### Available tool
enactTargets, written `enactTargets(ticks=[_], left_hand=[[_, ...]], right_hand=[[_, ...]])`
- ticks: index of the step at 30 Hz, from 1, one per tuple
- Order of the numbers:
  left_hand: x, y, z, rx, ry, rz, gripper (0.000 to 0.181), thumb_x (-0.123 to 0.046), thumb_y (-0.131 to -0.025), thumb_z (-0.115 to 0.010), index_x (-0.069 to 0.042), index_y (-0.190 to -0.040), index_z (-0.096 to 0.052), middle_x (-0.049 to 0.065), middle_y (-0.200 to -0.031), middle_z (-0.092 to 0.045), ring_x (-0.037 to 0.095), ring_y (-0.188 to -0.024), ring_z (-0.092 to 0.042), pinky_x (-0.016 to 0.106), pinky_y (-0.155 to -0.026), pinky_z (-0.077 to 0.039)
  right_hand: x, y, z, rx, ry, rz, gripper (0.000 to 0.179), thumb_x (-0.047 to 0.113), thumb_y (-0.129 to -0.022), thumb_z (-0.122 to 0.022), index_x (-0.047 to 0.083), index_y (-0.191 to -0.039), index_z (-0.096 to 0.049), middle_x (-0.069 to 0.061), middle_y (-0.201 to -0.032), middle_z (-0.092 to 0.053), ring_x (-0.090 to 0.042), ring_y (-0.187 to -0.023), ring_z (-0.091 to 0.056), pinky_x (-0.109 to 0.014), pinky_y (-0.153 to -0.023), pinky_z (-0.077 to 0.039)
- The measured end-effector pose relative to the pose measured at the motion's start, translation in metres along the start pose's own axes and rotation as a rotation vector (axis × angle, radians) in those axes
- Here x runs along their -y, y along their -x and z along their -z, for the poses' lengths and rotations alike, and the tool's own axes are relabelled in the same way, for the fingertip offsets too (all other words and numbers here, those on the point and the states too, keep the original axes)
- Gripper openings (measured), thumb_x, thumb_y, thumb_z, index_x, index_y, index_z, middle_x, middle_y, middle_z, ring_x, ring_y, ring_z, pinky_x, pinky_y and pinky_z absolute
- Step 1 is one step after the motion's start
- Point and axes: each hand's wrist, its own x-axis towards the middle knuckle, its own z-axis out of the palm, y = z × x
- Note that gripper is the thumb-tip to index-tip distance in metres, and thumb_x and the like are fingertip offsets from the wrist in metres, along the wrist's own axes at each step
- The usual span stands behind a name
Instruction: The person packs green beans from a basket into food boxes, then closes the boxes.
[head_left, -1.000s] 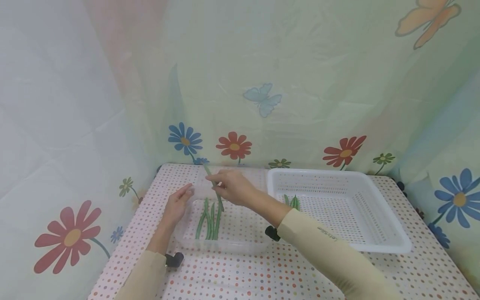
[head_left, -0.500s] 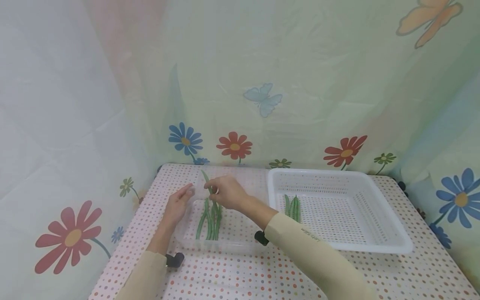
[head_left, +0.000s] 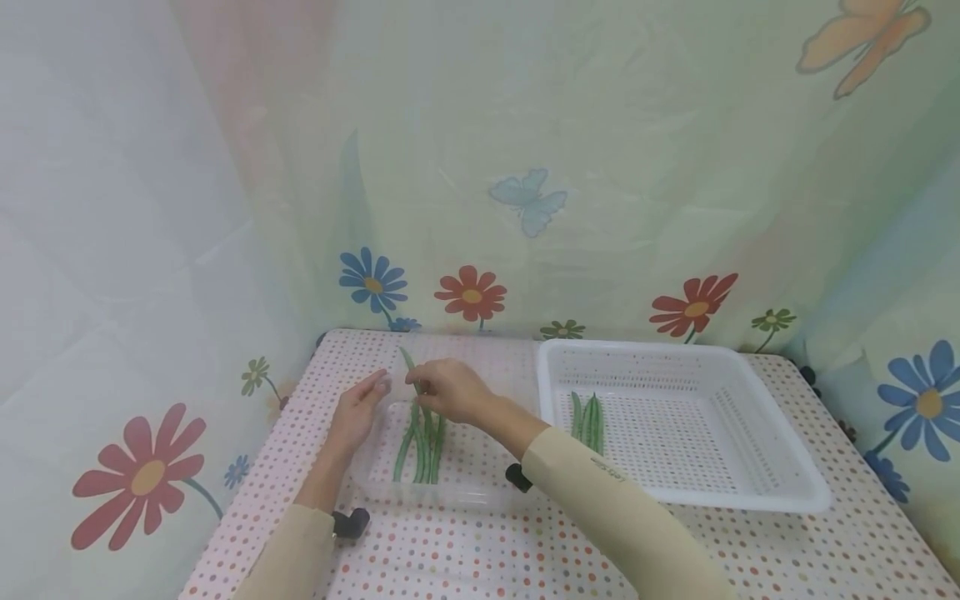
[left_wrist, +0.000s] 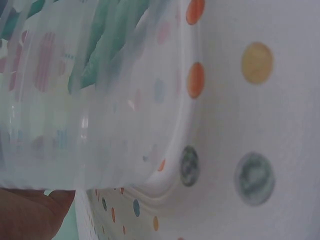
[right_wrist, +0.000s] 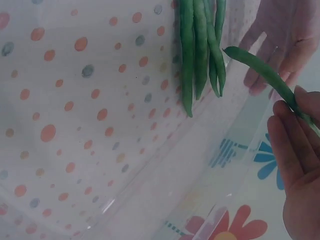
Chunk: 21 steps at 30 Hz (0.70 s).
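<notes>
My right hand (head_left: 450, 390) pinches a green bean (head_left: 407, 358) between thumb and fingers, above the back left part of a clear plastic container (head_left: 487, 497). In the right wrist view the held bean (right_wrist: 260, 67) slants from the fingertips, its free end near the others. Several green beans (head_left: 420, 454) lie side by side along the container's left part. My left hand (head_left: 356, 412) rests at the container's left side with fingers extended; the right wrist view shows those fingers (right_wrist: 277, 50) through the clear wall. The left wrist view catches only part of this hand (left_wrist: 32, 212) beside the container wall.
To the right of the container stands a white perforated basket (head_left: 780, 442) with a few green beans (head_left: 588, 421) at its left side. Both sit on a dotted tablecloth (head_left: 442, 558). A floral curtain (head_left: 600, 250) hangs behind the table.
My right hand has moved left and lower over the container, bringing the pinched bean down toward the others. The left hand has stayed at the container's side.
</notes>
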Motion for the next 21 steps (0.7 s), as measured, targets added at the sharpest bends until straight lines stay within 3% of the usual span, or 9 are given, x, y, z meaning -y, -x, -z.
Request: enactTargets(ticks=[11,21], left_hand=[[-0.003,0.000,0.002,-0.006,-0.005,0.003,0.050,-0.041,-0.112,-0.044,-0.021,-0.158,-0.044,0.005,-0.157,-0.054,0.028,-0.154,-0.038,0.056,-0.129,-0.027],[0.001,-0.002,0.001,0.002,0.010,-0.001,0.047,-0.041,-0.111,-0.045,-0.024,-0.156,-0.047,0.006,-0.154,-0.058,0.029,-0.154,-0.040,0.055,-0.128,-0.029]], right_hand=[[0.002,-0.008,-0.004,0.060,-0.136,-0.098,0.035,0.019,-0.092,-0.081,0.022,-0.126,-0.074,0.007,-0.108,-0.078,-0.004,-0.089,-0.067,-0.016,-0.081,-0.059],[-0.004,-0.009,-0.011,0.073,-0.140,-0.063,0.035,0.019,-0.093,-0.080,0.022,-0.127,-0.073,0.010,-0.102,-0.076,-0.002,-0.084,-0.064,-0.015,-0.078,-0.057]])
